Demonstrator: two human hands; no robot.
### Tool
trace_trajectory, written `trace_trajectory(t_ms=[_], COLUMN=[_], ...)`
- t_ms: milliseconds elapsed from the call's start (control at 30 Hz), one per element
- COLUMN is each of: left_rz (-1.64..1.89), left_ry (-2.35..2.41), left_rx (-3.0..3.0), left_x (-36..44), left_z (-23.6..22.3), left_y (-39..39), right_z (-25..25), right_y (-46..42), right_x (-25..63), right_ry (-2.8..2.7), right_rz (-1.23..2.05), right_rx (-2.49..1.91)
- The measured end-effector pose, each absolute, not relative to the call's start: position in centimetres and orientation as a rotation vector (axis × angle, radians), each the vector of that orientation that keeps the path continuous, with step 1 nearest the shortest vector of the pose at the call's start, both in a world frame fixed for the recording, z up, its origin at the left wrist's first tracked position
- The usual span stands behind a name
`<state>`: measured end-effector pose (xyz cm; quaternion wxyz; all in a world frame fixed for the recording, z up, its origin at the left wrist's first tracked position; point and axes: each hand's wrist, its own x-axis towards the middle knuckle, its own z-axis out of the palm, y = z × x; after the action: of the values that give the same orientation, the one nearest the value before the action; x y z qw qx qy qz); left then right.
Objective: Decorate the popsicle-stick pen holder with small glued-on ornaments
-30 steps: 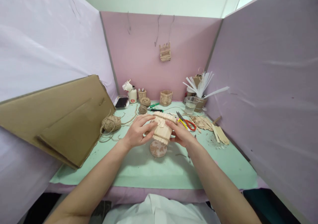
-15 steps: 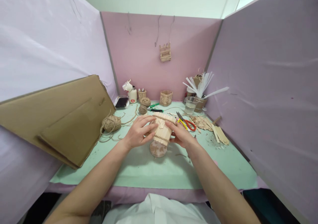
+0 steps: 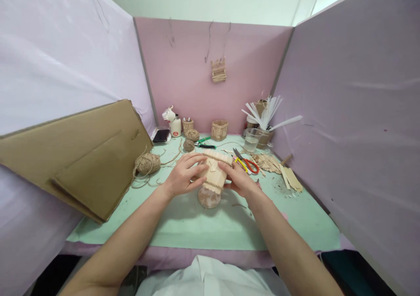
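Between my two hands is a small holder made of pale wooden craft sticks point(image 3: 215, 180), tilted, with twine bands near both ends and a small light shape stuck on its face. My left hand point(image 3: 184, 173) grips it from the left, fingertips on its side and front. On the opposite side, my right hand point(image 3: 241, 178) holds it with the thumb on the front face; the other fingers are partly hidden behind. Just below the holder, a round piece with a brown and white pattern point(image 3: 209, 200) shows, partly covered by it.
On the green table cover point(image 3: 210, 234) lie a ball of twine point(image 3: 147, 163), red-handled scissors point(image 3: 251, 165), green-handled pliers point(image 3: 206, 146) and wooden sticks point(image 3: 291, 177). A clear cup of liquid point(image 3: 251, 140) stands at back right. Cardboard sheets point(image 3: 82, 156) lean at left.
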<state>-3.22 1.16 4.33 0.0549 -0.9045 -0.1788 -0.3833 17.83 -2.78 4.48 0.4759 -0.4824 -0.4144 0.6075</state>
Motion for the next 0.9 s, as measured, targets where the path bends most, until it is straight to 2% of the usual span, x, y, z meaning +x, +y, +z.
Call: trace_trajectory(t_ms=[133, 300, 500, 900], left_rz=[-1.405, -1.872, -1.97, -2.161], left_ry=[-0.63, -1.232, -1.468, -1.45], left_rx=[-2.78, -3.0, -3.434, -3.408], left_x=[-3.0, -2.7, -2.2, -1.6], left_z=[3.8, 2.2, 2.0, 2.3], left_y=[1.1, 2.6, 2.8, 1.9], right_z=[4.6, 4.7, 4.3, 4.1], right_y=[-2.8, -2.5, -2.2, -2.2], right_x=[17.7, 17.9, 18.1, 17.7], right_ry=[-1.036, -1.109, -1.256, -1.406], right_rz=[1.447, 1.33, 1.099, 0.99], right_rx=[-1.136, -1.044, -1.011, -1.031])
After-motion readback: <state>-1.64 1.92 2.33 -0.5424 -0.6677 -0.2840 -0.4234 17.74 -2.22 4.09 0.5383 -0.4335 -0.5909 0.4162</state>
